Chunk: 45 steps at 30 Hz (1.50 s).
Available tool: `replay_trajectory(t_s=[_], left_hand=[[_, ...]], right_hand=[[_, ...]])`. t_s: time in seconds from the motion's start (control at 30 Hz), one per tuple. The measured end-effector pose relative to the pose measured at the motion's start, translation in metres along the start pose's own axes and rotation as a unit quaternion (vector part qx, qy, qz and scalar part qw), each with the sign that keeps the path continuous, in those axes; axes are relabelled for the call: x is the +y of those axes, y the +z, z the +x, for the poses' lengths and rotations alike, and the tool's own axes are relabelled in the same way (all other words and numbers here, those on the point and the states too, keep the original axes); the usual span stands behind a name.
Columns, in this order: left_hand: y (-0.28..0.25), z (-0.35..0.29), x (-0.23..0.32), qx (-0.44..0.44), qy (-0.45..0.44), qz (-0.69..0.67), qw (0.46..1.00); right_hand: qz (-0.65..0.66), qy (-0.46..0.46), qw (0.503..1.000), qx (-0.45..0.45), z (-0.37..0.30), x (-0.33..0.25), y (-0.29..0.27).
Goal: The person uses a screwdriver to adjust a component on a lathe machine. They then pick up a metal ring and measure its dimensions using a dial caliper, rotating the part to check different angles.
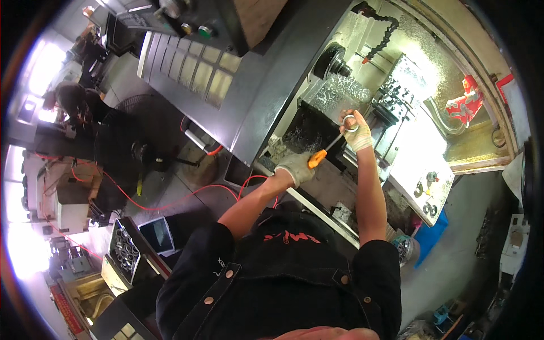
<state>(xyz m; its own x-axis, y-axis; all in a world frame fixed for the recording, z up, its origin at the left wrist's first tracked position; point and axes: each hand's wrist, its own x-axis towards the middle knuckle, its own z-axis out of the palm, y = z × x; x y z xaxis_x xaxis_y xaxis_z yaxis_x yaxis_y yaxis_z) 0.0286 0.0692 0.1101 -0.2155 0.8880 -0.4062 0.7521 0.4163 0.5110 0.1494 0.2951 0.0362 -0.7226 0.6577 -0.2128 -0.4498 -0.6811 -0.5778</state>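
My left hand (294,168), in a pale work glove, is closed around what looks like an orange air blow gun (317,159). Its thin metal nozzle (335,140) points up and right toward my other hand. A small shiny metal ring (352,128) is pinched in the fingers of my right hand (358,139), which is gloved with bare fingertips. The nozzle's tip ends right beside the ring; whether they touch I cannot tell. Both hands are over the open front of a lathe, with its dark chuck (330,61) beyond them.
A grey sliding door (249,113) stands left of the opening. Several rings lie on a white board (422,187) at right. A black jointed coolant hose (388,37) hangs inside the machine. A red air hose (158,208) crosses the floor; a tray of metal rings (124,252) stands lower left.
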Motion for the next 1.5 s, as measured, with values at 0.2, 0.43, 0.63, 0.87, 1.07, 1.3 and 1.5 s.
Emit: replay_trajectory(t_s=[0.2,0.43,0.63,0.87,1.07,1.3,1.5], left_hand=[[0.013,-0.041,-0.03,0.003,0.039,0.011,0.999],[0.042,-0.113,-0.09,-0.072,0.109,-0.012,0.991],[0.081,-0.149,-0.239,0.302,0.27,-0.259,0.877],[-0.059,-0.079,-0.318,0.477,0.03,-0.253,0.841],[-0.048,-0.026,-0.349,0.464,0.01,0.007,0.886],[-0.006,-0.058,-0.298,0.498,-0.006,-0.456,0.738],[0.111,-0.092,-0.194,0.372,-0.076,-0.609,0.696]], right_hand=[[-0.27,-0.082,0.959,-0.009,-0.065,0.028,0.014],[-0.16,0.093,0.981,0.062,-0.14,0.077,0.01],[0.003,0.138,0.989,0.045,-0.196,0.128,-0.004],[-0.043,0.086,0.99,0.102,-0.223,0.145,-0.01],[-0.253,0.085,0.941,0.207,-0.248,0.134,-0.005],[-0.101,0.05,0.956,0.272,-0.278,0.148,-0.031],[-0.46,0.12,0.84,0.261,-0.301,0.11,-0.047]])
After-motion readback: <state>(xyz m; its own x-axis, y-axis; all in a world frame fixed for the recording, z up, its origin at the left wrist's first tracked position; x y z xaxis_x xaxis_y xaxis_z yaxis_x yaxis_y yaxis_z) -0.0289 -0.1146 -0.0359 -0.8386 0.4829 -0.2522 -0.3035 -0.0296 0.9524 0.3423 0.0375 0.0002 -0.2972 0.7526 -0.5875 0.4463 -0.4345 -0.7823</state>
